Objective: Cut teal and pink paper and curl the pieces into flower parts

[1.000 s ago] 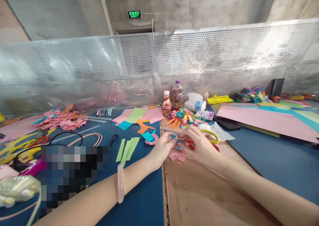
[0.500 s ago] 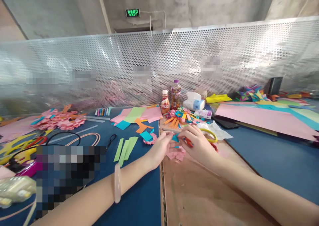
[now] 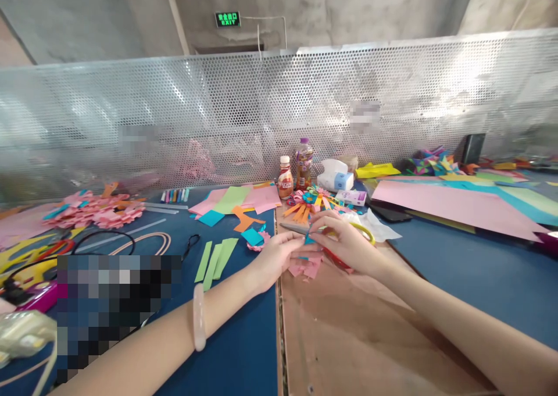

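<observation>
A small piece of blue paper point(image 3: 309, 239) is pinched between my two hands, just above the wooden strip. My left hand point(image 3: 276, 256), with a pale bangle on its wrist, is closed on the paper's left side. From the right, the fingertips of my right hand point(image 3: 344, 239) grip it too. Scissors with yellow and red handles point(image 3: 366, 231) lie beneath and behind my right hand, partly hidden by it. Pink paper scraps point(image 3: 307, 266) are scattered under my hands. To the left lie a blue paper square point(image 3: 251, 237) and a pink scalloped paper piece point(image 3: 257, 247).
Green paper strips point(image 3: 213, 261) lie on the blue tabletop left of my hands. Behind stand two bottles point(image 3: 285, 178), a tissue pack point(image 3: 335, 178) and colourful paper loops point(image 3: 311, 204). Large pink sheets point(image 3: 453, 205) lie right; cables point(image 3: 143, 243) and pink paper flowers point(image 3: 98, 209) left.
My right hand has shifted slightly and its fingers now meet the blue paper closer to my left fingertips. The paper appears tilted more upright. The whole view has moved slightly.
</observation>
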`<act>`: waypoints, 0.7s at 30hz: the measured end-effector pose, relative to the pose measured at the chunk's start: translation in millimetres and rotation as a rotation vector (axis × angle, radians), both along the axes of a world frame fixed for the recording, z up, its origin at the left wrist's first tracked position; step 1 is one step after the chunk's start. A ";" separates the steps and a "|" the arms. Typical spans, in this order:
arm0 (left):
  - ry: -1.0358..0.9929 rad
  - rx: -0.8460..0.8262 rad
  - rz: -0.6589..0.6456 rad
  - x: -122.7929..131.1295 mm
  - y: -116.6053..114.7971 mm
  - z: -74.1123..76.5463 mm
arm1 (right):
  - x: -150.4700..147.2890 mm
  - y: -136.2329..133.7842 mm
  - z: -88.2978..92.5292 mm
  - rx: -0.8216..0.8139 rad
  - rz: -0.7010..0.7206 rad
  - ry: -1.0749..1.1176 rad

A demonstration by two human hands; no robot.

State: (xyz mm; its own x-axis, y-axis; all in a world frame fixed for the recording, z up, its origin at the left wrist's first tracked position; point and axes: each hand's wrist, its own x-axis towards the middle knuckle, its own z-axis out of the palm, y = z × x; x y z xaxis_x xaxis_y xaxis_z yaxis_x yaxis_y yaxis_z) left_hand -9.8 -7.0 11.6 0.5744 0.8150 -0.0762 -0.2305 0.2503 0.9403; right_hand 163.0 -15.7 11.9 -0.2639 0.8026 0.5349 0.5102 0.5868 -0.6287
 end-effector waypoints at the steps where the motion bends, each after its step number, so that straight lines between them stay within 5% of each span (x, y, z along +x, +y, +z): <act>1: 0.012 0.010 -0.007 -0.4 0.0 0.0 | -0.3 -0.3 0.2 -0.075 0.017 0.038; 5: 0.047 0.065 -0.007 -3.1 2.9 -2.1 | -1.3 -0.8 -0.6 -0.249 0.045 0.138; 21: 0.232 0.157 -0.030 -6.2 3.5 -4.2 | -5.3 -1.0 -4.0 -0.329 0.074 0.253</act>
